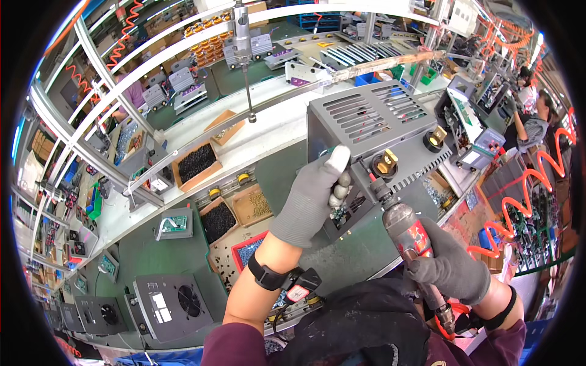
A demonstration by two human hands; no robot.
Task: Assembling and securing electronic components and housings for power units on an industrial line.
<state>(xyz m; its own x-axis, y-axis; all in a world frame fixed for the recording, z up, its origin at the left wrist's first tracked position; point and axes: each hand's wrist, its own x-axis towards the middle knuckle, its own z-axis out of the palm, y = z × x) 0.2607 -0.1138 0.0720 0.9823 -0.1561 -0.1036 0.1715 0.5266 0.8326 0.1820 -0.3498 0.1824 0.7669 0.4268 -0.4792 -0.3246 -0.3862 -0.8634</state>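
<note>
A grey vented metal case (326, 122) stands tilted on the green work surface, with two brass terminals on its front panel: a near brass terminal (386, 162) and a far brass terminal (436, 136). My left hand (311, 198), in a grey glove, is closed at the case's left front edge, thumb on top and fingers curled; its palm is hidden. My right hand (452, 262), gloved too, wraps round a red and silver air screwdriver (406, 229). The driver's tip meets the front panel just below the near terminal; the screw there is too small to make out.
Cardboard trays of black screws (196, 165) and brass-coloured screws (251, 206) lie left of the case, near a red bin (245, 249). Another driver (243, 49) hangs overhead. Fan-fitted units (174, 308) stand at lower left. A coiled orange hose (519, 229) hangs at right.
</note>
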